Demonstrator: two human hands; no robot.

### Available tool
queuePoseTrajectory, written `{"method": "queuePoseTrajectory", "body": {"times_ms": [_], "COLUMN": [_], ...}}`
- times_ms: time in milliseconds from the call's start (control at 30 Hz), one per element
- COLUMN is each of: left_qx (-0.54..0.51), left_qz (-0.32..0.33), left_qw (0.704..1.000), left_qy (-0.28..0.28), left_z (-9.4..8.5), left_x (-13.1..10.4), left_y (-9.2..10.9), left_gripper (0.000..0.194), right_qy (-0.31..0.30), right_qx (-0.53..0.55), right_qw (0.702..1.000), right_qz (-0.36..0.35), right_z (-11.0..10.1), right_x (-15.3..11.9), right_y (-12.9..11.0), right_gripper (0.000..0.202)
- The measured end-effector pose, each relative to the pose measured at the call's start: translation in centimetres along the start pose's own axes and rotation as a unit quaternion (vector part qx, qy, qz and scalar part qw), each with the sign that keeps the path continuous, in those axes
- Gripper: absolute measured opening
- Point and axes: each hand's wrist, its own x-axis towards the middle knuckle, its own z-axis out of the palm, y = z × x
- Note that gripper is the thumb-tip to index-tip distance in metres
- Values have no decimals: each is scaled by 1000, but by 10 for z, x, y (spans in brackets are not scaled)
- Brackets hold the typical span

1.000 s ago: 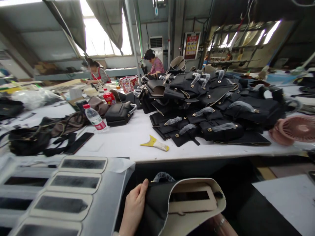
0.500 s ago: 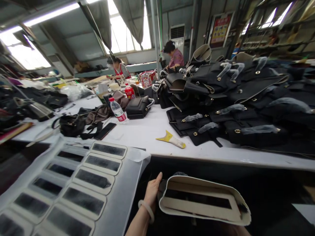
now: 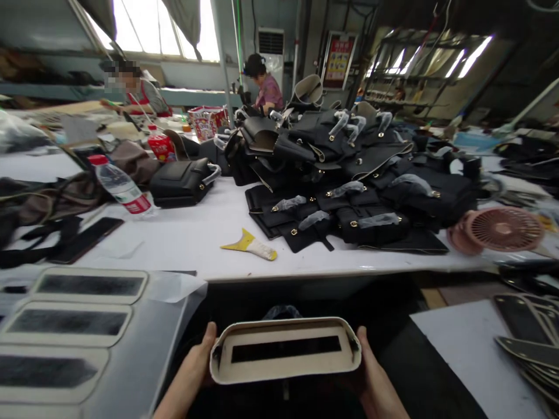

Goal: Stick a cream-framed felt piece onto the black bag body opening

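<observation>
The left hand [image 3: 203, 352] in the head view is partly closed on one end of an open-mouthed black handbag [image 3: 286, 369], its thumb raised along the side and its other fingers mostly out of sight. The right hand [image 3: 369, 364] grips the opposite end in the same way, partly closed, its fingers largely hidden behind the bag. Between them the handbag sits low and central, nearer than the front edge of the white worktop [image 3: 174, 250], with its mouth toward the camera. Its rim and lining are pale, and a long black strip runs across the pale panel inside. A handle [image 3: 283, 312] wrapped in clear plastic shows just beyond the rim.

On the worktop, a yellow-and-white scraper [image 3: 253, 244] lies near the front edge, between a smartphone [image 3: 89, 240] and a heap of black handbags [image 3: 323, 203] with plastic-wrapped handles. A red-capped water bottle [image 3: 124, 186] stands beside a separate black bag [image 3: 181, 183]. A pink fan [image 3: 502, 230] is at the heap's right. Rounded panels [image 3: 65, 323] with dark centres lie at lower left; two co-workers are farther back.
</observation>
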Motion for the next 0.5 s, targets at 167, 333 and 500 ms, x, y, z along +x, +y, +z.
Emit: {"method": "queuePoseTrajectory", "body": {"times_ms": [167, 333, 500], "left_qx": [267, 372, 367], "left_qz": [72, 42, 32], "left_qw": [959, 927, 929], "left_qy": [-55, -27, -38], "left_z": [-29, -19, -16], "left_x": [-21, -28, -29], "left_y": [32, 44, 32], "left_gripper": [60, 46, 43], "right_qy": [2, 49, 58], "right_qx": [-339, -505, -508], "right_qw": [933, 850, 849], "right_qz": [-118, -144, -134], "right_z": [-5, -4, -3], "right_x": [-25, -22, -18], "right_y": [-25, -32, -28], "right_gripper": [69, 59, 54]}}
